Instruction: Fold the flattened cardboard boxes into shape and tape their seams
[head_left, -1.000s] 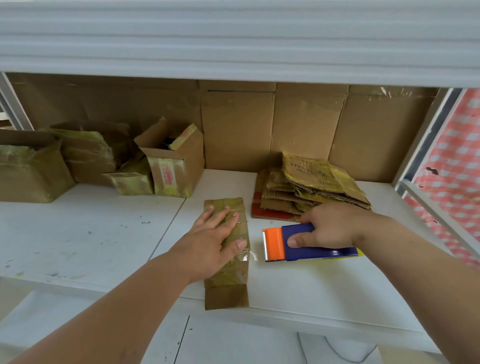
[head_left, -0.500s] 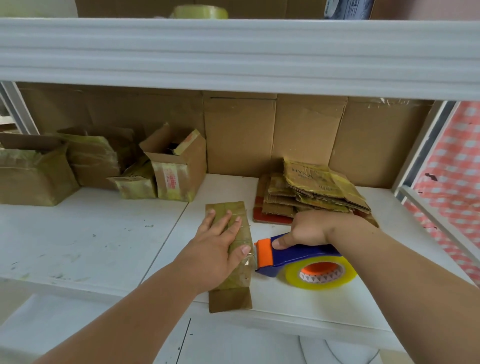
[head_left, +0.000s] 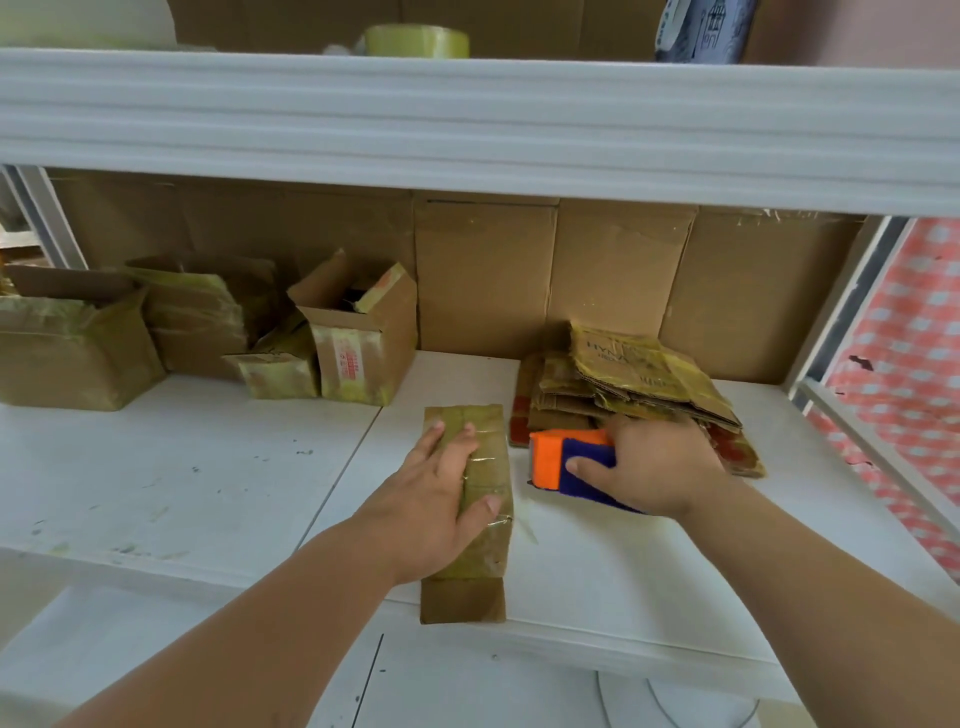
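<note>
Left hand (head_left: 434, 512) flat on box (head_left: 475, 530), right hand (head_left: 657, 470) gripping tape dispenser (head_left: 563, 465)

White painted shelf board (head_left: 182, 467): marked with small dark specks and faint yellow-green smears. Narrow brown cardboard box (head_left: 470, 519) at centre: upper faces covered in yellowish-olive glossy tape, bare brown at its 6 o'clock end. Blue tape dispenser with orange front (head_left: 569, 467), at 3 o'clock of the box. Stack of flattened tan cardboard boxes (head_left: 634, 384), at 1 o'clock: yellowish tape sheen, dark lettering on top sheet, red printing on the lowest sheet. Open brown carton (head_left: 358, 343), at 11 o'clock: red printed label on a pale taped face. Red-and-white chequered cloth (head_left: 904, 374), at far 3 o'clock. Brown cardboard back panel (head_left: 571, 280): plain.
</note>
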